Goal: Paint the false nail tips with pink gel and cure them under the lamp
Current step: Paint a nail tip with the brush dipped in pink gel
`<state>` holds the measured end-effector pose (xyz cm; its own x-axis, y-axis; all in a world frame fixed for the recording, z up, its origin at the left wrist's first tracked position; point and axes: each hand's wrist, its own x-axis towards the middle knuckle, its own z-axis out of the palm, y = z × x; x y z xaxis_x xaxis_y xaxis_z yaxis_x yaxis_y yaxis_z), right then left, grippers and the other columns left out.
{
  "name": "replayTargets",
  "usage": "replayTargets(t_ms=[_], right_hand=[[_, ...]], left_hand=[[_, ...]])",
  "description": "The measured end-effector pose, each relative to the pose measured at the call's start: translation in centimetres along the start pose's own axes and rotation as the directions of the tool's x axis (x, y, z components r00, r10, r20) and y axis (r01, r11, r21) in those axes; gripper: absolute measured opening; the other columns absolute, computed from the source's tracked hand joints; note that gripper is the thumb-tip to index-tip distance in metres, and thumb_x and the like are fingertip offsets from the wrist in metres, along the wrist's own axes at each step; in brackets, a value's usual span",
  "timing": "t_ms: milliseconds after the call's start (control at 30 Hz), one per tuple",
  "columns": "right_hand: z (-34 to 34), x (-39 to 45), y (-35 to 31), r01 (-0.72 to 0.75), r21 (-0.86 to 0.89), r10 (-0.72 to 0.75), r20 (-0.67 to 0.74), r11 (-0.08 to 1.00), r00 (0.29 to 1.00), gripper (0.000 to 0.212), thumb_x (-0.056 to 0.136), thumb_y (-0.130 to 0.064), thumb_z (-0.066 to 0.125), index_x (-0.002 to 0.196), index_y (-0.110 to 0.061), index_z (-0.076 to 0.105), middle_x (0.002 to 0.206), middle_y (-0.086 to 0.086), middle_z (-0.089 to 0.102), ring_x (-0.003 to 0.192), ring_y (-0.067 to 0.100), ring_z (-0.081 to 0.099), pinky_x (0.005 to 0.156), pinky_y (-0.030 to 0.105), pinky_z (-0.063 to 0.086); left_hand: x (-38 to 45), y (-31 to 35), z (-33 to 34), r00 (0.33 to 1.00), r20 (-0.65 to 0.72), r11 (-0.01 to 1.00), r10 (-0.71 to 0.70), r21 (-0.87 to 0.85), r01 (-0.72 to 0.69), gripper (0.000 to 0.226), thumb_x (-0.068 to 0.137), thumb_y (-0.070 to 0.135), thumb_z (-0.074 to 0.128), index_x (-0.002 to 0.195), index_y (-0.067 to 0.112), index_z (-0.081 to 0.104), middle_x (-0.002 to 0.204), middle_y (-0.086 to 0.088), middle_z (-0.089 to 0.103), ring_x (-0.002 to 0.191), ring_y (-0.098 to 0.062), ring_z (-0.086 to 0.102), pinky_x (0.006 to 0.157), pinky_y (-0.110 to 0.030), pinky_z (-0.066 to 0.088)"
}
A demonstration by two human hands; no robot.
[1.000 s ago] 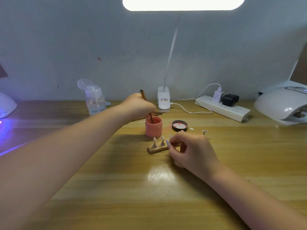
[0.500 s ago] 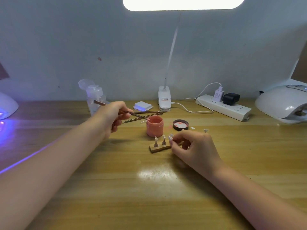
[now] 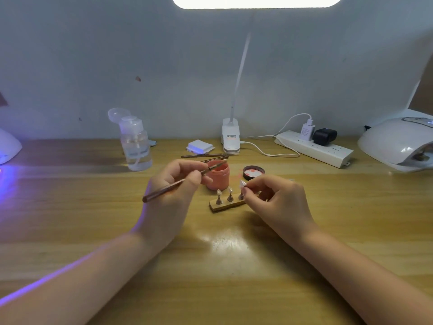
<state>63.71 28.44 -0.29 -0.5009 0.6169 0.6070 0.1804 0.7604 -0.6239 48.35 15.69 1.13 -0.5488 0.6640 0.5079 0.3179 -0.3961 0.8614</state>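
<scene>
A small wooden stand (image 3: 226, 205) at the table's middle carries three pegs with clear false nail tips (image 3: 230, 190). My right hand (image 3: 276, 202) pinches the rightmost peg with its tip. My left hand (image 3: 173, 188) grips a thin brown brush (image 3: 178, 182), its bristle end pointing right across the mouth of the open pink gel jar (image 3: 219, 175) behind the stand. The jar's black lid (image 3: 253, 172) lies upside down to the right. One white curing lamp (image 3: 398, 144) sits at the far right. Another lamp (image 3: 8, 146), glowing purple, is at the far left edge.
A clear pump bottle (image 3: 136, 143) stands back left. Two spare brushes (image 3: 206, 156) and a white pad (image 3: 200, 146) lie behind the jar. The clip desk lamp base (image 3: 230, 138), its cable and a power strip (image 3: 314, 148) line the wall.
My left hand lifted the brush out of the gel jar and drew back toward me, turning it level. My right hand stayed at the stand's right peg.
</scene>
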Motion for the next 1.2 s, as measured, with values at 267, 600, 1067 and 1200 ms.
replayTargets(t_ms=[267,600,1067,1200], right_hand=[[-0.1,-0.1,-0.2,0.041,-0.009,-0.041,-0.023,0.999,0.999,0.002,0.080,-0.011,0.075,0.082,-0.011,0.075,0.070,-0.004,0.070,0.059,0.013,0.060,0.062,0.032,0.050],[0.0,-0.3,-0.2,0.098,-0.025,-0.098,-0.007,0.995,0.995,0.004,0.081,-0.009,0.075,0.084,-0.010,0.075,0.072,-0.001,0.070,0.065,0.016,0.063,0.065,0.040,0.052],[0.0,-0.2,-0.2,0.082,-0.012,-0.082,-0.047,0.997,0.996,0.004,0.081,-0.009,0.075,0.085,-0.009,0.075,0.073,-0.002,0.071,0.067,0.015,0.064,0.067,0.040,0.052],[0.0,-0.2,-0.1,0.099,-0.021,-0.100,-0.044,0.995,0.994,0.005,0.081,-0.009,0.075,0.085,-0.009,0.075,0.074,-0.001,0.071,0.068,0.015,0.065,0.067,0.040,0.053]], left_hand=[[-1.7,-0.1,0.0,0.960,0.216,0.928,0.179,0.288,-0.238,0.022,0.085,0.030,0.055,0.102,0.026,0.068,0.090,0.011,0.072,0.091,-0.014,0.068,0.078,-0.022,0.052],[-2.1,0.1,-0.1,0.945,0.241,0.927,0.219,0.252,-0.279,0.023,0.084,0.026,0.050,0.091,0.013,0.067,0.078,0.006,0.069,0.076,-0.006,0.065,0.069,-0.010,0.044],[-2.3,0.3,0.2,0.951,0.198,0.918,0.237,0.275,-0.285,0.026,0.086,0.027,0.050,0.093,0.010,0.069,0.079,0.005,0.070,0.080,-0.008,0.066,0.072,-0.011,0.046],[-2.2,0.2,0.4,0.965,0.192,0.931,0.180,0.284,-0.230,0.028,0.087,0.033,0.053,0.103,0.018,0.070,0.089,0.006,0.073,0.089,-0.013,0.068,0.075,-0.022,0.051]])
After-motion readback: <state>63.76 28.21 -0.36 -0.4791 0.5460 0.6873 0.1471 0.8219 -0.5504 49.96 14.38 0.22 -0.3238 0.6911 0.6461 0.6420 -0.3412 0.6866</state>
